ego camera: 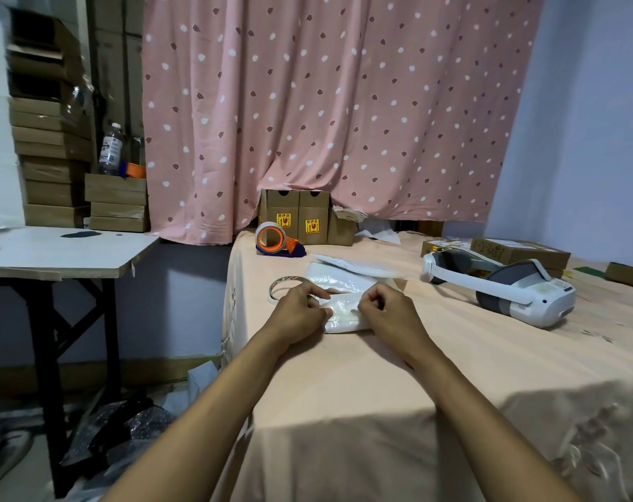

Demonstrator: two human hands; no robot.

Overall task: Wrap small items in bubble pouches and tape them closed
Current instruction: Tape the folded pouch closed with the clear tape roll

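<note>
Pouch [344, 313] lies pinched between both hands [344, 311].

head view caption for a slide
Left hand and right hand pinch a bubble pouch on the table, tape dispenser behind.

The left hand [300, 313] and right hand [388, 309] pinch a bubble pouch [341, 323]. From it, a tape dispenser [276, 241] lies at eleven o'clock and a VR headset [514, 289] at three.

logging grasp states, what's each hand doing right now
left hand: fingers curled, pinching the pouch
right hand: fingers curled, pinching the same pouch
</note>
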